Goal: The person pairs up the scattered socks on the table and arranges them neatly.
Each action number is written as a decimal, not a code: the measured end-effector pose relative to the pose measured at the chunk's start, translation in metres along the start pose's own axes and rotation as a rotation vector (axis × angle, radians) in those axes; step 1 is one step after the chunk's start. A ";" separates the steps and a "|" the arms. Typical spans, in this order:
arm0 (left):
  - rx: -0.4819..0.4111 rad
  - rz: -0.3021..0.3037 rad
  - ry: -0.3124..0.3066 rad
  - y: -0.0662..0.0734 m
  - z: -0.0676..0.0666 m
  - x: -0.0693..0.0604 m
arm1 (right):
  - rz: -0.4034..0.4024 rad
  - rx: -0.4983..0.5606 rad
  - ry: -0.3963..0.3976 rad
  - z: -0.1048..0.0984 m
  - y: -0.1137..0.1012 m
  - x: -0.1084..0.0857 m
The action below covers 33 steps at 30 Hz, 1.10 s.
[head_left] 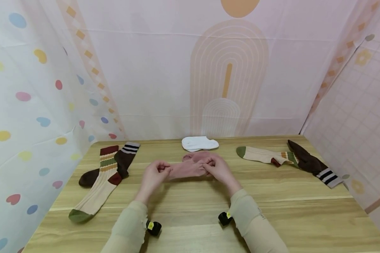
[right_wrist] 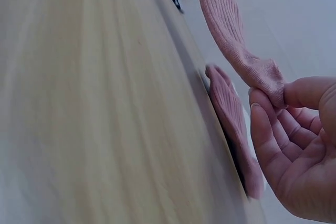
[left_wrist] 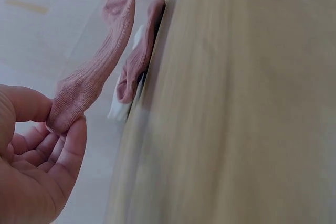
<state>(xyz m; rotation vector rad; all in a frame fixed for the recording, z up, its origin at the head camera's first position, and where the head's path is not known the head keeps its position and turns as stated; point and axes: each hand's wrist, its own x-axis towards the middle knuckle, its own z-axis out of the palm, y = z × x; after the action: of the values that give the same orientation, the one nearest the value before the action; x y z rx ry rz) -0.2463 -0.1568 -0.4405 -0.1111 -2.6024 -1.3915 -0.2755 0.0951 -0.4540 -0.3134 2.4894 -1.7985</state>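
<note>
A pink sock [head_left: 187,169] is stretched sideways between both hands, raised off the table. My left hand [head_left: 154,175] pinches its left end between thumb and fingers, as the left wrist view also shows at the sock's end [left_wrist: 73,100]. The other end is pinched by my right hand [head_left: 220,171], thumb against fingertips, seen too in the right wrist view [right_wrist: 302,145]. Behind it a second pink sock [head_left: 206,154] lies on the table, partly hidden by the held one in the head view; it appears whole in the right wrist view [right_wrist: 233,124].
White socks [head_left: 197,143] lie at the back of the wooden table [head_left: 190,211]. On the left, a striped cream sock [head_left: 98,193] crosses a dark brown one [head_left: 90,178]. To the right are another cream sock [head_left: 259,154] and brown sock [head_left: 308,162], touching. Patterned curtains surround the table.
</note>
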 end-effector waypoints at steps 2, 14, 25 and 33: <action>0.004 -0.013 -0.016 0.003 0.004 0.007 | 0.017 -0.007 0.030 -0.005 0.001 0.001; -0.050 -0.020 -0.092 0.021 0.024 0.037 | 0.026 -0.072 0.128 -0.034 0.004 0.015; -0.045 0.064 -0.110 0.029 0.044 0.060 | 0.089 -0.147 0.133 -0.050 0.007 0.024; -0.026 0.069 -0.073 0.017 0.057 0.070 | 0.135 -0.157 0.135 -0.051 0.017 0.031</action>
<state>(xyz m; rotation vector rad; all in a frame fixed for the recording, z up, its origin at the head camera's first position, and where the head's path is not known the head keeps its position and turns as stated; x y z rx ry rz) -0.3195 -0.1015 -0.4431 -0.2580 -2.6121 -1.4231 -0.3168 0.1420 -0.4512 -0.0299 2.6769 -1.6291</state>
